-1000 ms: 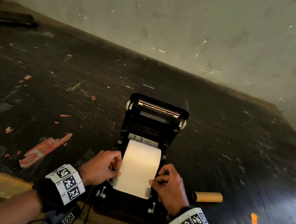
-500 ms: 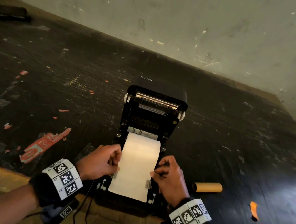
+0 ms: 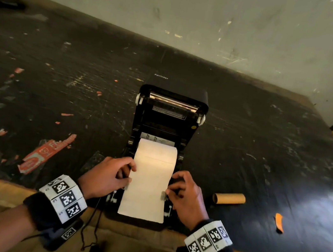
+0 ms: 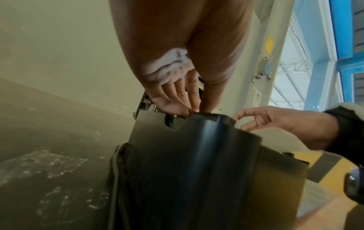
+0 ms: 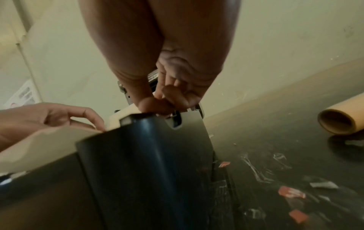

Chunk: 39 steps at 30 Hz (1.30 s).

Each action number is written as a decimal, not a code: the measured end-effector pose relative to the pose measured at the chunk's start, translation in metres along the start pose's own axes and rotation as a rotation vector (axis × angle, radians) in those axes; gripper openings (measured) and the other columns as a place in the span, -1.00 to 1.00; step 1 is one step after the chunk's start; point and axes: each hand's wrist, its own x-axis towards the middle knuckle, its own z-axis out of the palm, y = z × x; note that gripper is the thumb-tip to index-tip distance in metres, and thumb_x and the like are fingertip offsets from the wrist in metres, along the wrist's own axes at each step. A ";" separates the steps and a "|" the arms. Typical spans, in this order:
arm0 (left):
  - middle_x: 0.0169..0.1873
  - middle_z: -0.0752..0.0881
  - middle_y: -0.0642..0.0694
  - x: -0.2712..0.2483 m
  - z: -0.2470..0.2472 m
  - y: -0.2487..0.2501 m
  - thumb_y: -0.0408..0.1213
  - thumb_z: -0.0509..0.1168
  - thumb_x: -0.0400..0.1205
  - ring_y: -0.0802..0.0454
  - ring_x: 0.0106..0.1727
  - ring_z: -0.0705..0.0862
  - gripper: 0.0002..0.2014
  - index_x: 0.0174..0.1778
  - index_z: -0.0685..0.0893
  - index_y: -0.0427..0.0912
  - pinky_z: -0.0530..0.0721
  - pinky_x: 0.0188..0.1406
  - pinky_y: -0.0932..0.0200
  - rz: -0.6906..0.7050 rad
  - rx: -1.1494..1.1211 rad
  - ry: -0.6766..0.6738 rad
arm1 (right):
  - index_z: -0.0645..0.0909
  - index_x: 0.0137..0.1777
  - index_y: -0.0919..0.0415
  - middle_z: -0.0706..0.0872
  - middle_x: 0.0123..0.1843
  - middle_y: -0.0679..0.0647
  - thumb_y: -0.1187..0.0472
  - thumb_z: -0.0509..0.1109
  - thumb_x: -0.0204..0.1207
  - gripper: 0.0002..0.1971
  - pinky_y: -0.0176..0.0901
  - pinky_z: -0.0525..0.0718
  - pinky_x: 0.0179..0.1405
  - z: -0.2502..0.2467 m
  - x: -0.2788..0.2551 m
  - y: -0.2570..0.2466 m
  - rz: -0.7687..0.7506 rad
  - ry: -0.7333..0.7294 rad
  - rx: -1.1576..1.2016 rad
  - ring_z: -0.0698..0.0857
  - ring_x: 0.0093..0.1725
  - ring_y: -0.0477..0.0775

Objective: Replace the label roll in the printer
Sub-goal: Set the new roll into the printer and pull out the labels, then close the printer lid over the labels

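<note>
The black printer (image 3: 169,113) stands near the table's front edge with its lid up. A white label roll (image 3: 155,156) lies in its bay, and its label strip (image 3: 143,200) runs forward over the printer's front edge. My left hand (image 3: 110,175) pinches the strip's left edge beside a small grey guide (image 3: 126,186). At the opposite edge my right hand (image 3: 184,191) pinches the strip. In the left wrist view the left hand (image 4: 183,99) reaches down behind the printer's rim (image 4: 197,171). The right wrist view shows the right hand (image 5: 167,99) curled at the rim, its fingertips hidden.
An empty cardboard core (image 3: 228,198) lies right of the printer, with an orange scrap (image 3: 279,222) further right. A red label scrap (image 3: 47,151) sits to the left. A cable (image 3: 92,222) hangs over the wooden table edge (image 3: 0,189). A wall closes the back.
The label strip has come further forward over the printer's front edge. Both hands have stayed at its two sides.
</note>
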 end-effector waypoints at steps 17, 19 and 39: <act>-0.02 0.77 0.25 -0.062 0.028 0.017 0.03 0.10 0.56 0.28 0.13 0.42 -0.68 -0.05 0.75 0.08 0.33 0.02 0.28 0.433 0.611 0.066 | 0.77 -0.01 0.00 0.78 0.13 -0.10 -0.03 0.21 0.47 -0.69 -0.11 0.43 0.28 0.023 -0.053 0.006 -0.540 0.040 -0.373 0.59 0.26 -0.06; -0.08 0.78 0.23 -0.068 0.029 0.023 0.01 0.10 0.56 0.28 0.10 0.44 -0.67 -0.07 0.76 0.04 0.33 0.01 0.27 0.427 0.600 0.107 | 0.78 -0.03 0.02 0.81 0.05 -0.12 -0.02 0.22 0.48 -0.69 -0.16 0.44 0.22 0.026 -0.061 0.003 -0.556 0.070 -0.351 0.63 0.18 -0.08; 0.05 0.71 0.13 -0.134 0.048 0.038 0.27 -0.11 0.56 0.24 0.17 0.46 -0.43 0.06 0.70 0.04 0.39 0.14 0.22 0.325 0.582 -0.067 | 0.71 0.14 0.08 0.78 0.11 -0.03 0.09 0.34 0.57 -0.78 -0.13 0.63 0.21 0.028 -0.118 -0.004 -0.561 -0.158 -0.334 0.64 0.13 -0.13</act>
